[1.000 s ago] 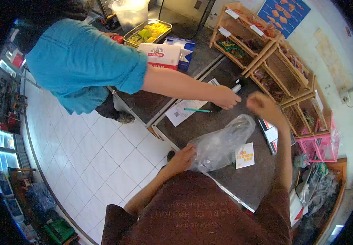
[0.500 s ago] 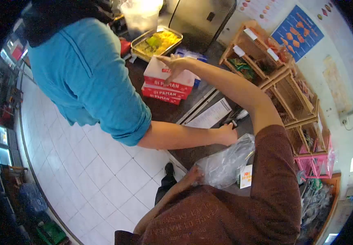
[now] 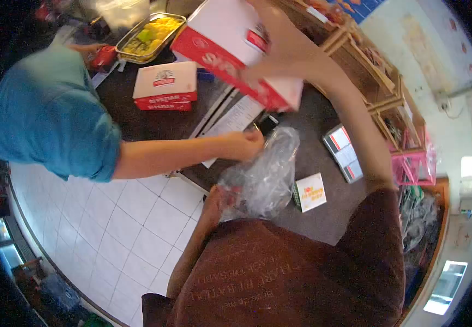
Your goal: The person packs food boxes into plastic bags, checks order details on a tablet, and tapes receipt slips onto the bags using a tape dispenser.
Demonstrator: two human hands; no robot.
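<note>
Box (image 3: 222, 41), red and white, tilted at top centre, its side starting "SI PA", the rest covered; the right hand (image 3: 279, 62) grips it, blurred fingers spread across its printed side and lower end; the left hand (image 3: 220, 200), lower centre, has its fingers curled on the near edge of a clear plastic bag (image 3: 266, 180), fingertips indistinct; stacked boxes (image 3: 165, 84) at upper left carry a round-topped logo and blurred "SI PAMAN" lettering; a small carton (image 3: 311, 192), right of the bag, has illegible orange print.
</note>
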